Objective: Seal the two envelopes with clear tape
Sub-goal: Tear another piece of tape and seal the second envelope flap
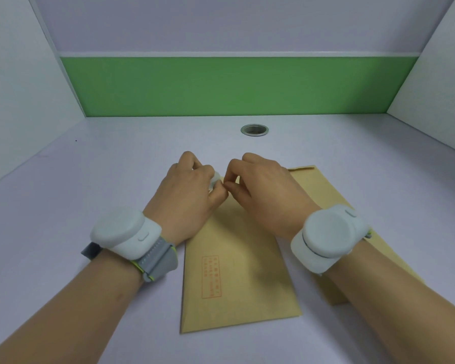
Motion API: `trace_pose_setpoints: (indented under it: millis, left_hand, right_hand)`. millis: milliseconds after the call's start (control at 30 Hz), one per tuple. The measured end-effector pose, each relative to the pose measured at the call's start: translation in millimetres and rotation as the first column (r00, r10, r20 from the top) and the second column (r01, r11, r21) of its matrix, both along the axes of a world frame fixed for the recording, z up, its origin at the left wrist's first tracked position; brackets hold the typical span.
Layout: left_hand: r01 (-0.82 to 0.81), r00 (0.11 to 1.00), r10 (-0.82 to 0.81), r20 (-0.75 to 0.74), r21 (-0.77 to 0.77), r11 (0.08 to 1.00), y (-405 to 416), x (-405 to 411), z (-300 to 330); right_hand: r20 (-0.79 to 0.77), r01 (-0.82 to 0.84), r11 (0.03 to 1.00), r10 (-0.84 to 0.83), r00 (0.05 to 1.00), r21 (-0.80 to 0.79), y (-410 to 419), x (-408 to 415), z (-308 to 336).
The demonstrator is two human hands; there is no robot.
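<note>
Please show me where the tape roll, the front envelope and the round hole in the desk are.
tape roll (216, 179): head view, on its white edge between the hands.
front envelope (247, 285): head view, on its bare middle.
round hole (254, 130): head view, on its dark centre.

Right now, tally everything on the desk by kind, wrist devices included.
Brown envelopes: 2, one in the middle, one under the right arm
Tape roll: 1, in the left hand
White wrist devices: 2, left and right
Cable hole in desk: 1
Total: 6
</note>
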State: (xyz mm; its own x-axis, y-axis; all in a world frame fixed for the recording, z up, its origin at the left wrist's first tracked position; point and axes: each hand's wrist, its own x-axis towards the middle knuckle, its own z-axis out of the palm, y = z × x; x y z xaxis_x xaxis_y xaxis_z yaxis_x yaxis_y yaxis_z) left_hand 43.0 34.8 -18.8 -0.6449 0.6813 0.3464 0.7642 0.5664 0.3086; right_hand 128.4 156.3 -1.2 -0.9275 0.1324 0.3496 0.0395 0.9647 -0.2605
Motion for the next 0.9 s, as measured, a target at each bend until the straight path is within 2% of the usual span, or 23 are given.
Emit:
trace_pose_setpoints:
  millis: [500,667,900]
  left_hand:
    - [-0.045,0.999,0.045,0.027,0.015,0.999,7.4,-2.9,-2.9]
    - [-0.109,0.993,0.112,0.047,-0.06,0.992,10.8,-2.2,-1.3]
    - [-0.159,0.986,0.163,0.032,-0.087,0.983,11.3,-4.5,-0.9]
  right_hand:
    - [0.033,0.005,0.995,-0.009,0.999,0.102,-8.3,0.9,7.9]
    - [0.06,0.015,0.991,-0.024,0.998,0.134,-9.0,-1.9,5.8]
    - [0.043,0.011,0.989,-0.017,0.999,0.146,-7.6,-5.6,2.3]
